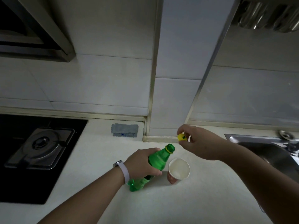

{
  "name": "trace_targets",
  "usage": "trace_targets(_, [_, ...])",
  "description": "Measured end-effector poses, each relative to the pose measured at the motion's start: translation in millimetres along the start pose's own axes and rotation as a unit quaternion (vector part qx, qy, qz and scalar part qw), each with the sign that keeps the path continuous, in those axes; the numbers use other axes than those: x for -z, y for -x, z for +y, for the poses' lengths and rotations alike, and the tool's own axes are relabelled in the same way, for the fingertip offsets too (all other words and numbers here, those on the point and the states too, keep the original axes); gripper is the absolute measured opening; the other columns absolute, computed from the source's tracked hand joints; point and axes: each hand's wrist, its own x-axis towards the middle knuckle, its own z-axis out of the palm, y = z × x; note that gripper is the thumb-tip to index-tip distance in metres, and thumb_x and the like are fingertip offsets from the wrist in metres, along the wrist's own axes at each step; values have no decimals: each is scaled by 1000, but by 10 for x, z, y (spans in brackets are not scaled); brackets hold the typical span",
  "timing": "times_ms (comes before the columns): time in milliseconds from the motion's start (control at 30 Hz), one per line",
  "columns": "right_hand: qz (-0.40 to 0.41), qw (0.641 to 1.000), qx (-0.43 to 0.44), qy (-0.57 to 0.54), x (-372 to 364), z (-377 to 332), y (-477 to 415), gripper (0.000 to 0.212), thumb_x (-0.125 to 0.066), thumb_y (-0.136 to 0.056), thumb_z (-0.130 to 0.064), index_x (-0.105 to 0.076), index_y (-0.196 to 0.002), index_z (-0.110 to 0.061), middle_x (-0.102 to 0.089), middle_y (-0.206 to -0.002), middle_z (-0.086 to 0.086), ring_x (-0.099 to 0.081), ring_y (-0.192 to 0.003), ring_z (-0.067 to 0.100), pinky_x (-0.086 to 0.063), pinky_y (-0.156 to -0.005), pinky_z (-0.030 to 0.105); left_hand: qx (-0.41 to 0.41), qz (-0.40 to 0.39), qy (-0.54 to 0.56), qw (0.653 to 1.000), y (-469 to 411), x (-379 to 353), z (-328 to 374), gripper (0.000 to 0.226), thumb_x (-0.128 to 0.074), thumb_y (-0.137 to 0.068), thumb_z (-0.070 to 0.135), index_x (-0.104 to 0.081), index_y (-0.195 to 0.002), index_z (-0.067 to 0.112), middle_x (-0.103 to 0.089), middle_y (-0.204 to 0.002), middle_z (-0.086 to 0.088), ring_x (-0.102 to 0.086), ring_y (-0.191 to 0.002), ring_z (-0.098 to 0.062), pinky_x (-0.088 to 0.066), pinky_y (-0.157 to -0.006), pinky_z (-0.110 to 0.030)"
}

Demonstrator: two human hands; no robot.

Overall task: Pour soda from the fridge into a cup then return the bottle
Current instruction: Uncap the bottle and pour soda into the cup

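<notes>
A green soda bottle [157, 159] stands on the white counter [186, 204], its mouth uncapped and leaning a little to the right. My left hand [142, 162] is wrapped around the bottle's middle. Above and to the right of the mouth, my right hand [197, 143] pinches the yellow cap [182, 137] between its fingertips. A paper cup [178, 171] with a white inside and a red-patterned outside stands just right of the bottle; nothing shows inside it.
A black gas hob [38, 149] with a metal burner fills the left side. A steel sink [275, 152] lies at the right edge. A grey cloth [124, 130] rests by the tiled wall, and a tiled column [169, 110] juts out behind the bottle.
</notes>
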Motion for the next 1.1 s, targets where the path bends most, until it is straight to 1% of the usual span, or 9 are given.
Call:
trace_targets(100, [1,1000,-19,-24,-112,135,51,21,-56,-94,-39,-51,-113,-33,-59,-96,-9,-58,-77,11,-50,-71,27,21,-11,-17,1000,-35,-7,5,72,-79,-57,51,-54,-124,45,-68,-106,17,-64,-98,-8,-55,-91,-37])
trace_targets(300, [-4,995,-58,-84,-361,373,160,21,-57,-94,-39,-53,-113,-31,-57,-93,-11,-54,-73,7,-38,-60,19,46,-41,-71,996,-84,-39,51,67,-83,-67,36,-55,-129,39,-65,-108,15,-63,-100,-12,-54,-92,-35])
trace_targets(400, [4,992,-73,-104,-440,487,219,22,-57,-94,-38,-54,-114,-29,-57,-90,-11,-54,-71,8,-40,-59,19,50,-63,-98,992,-110,-86,78,56,-81,-69,34,-60,-120,31,-70,-109,7,-64,-98,-16,-54,-89,-38])
trace_targets(533, [2,987,-87,-133,-515,605,294,22,-58,-95,-35,-54,-115,-27,-55,-89,-12,-54,-70,8,-40,-58,16,53,-87,-128,987,-181,-163,73,46,-79,-67,37,-62,-109,36,-69,-100,11,-63,-92,-13,-54,-86,-36])
trace_targets(633, [5,984,-92,-150,-577,678,349,23,-58,-95,-35,-55,-116,-26,-56,-91,-12,-57,-76,11,-47,-63,20,59,-108,-148,981,-220,-205,71,41,-79,-69,37,-63,-106,36,-68,-98,11,-63,-91,-13,-54,-84,-34])
trace_targets(733, [11,982,-101,-159,-647,744,401,21,-58,-95,-35,-56,-114,-27,-57,-90,-12,-58,-77,12,-47,-62,20,72,-132,-162,975,-241,-233,85,41,-78,-69,36,-64,-108,36,-68,-99,10,-63,-91,-14,-55,-85,-35])
trace_targets(800, [11,981,-105,-163,-682,788,429,20,-59,-94,-35,-56,-113,-27,-60,-90,-10,-60,-77,12,-51,-63,23,78,-145,-171,971,-260,-248,99,41,-78,-70,35,-65,-109,33,-69,-100,7,-64,-92,-16,-56,-85,-37])
trace_targets(1000, [26,976,-121,-179,-724,921,490,19,-61,-92,-35,-58,-109,-27,-64,-92,-6,-62,-81,15,-59,-78,36,99,-158,-195,963,-328,-268,80,38,-78,-60,40,-65,-95,38,-69,-91,8,-66,-83,-15,-59,-78,-38])
trace_targets(1100, [31,973,-124,-191,-747,965,511,20,-61,-92,-35,-59,-110,-26,-65,-93,-5,-63,-82,16,-59,-80,39,106,-169,-210,957,-364,-261,90,44,-78,-58,43,-64,-100,39,-69,-92,8,-65,-83,-15,-59,-76,-35])
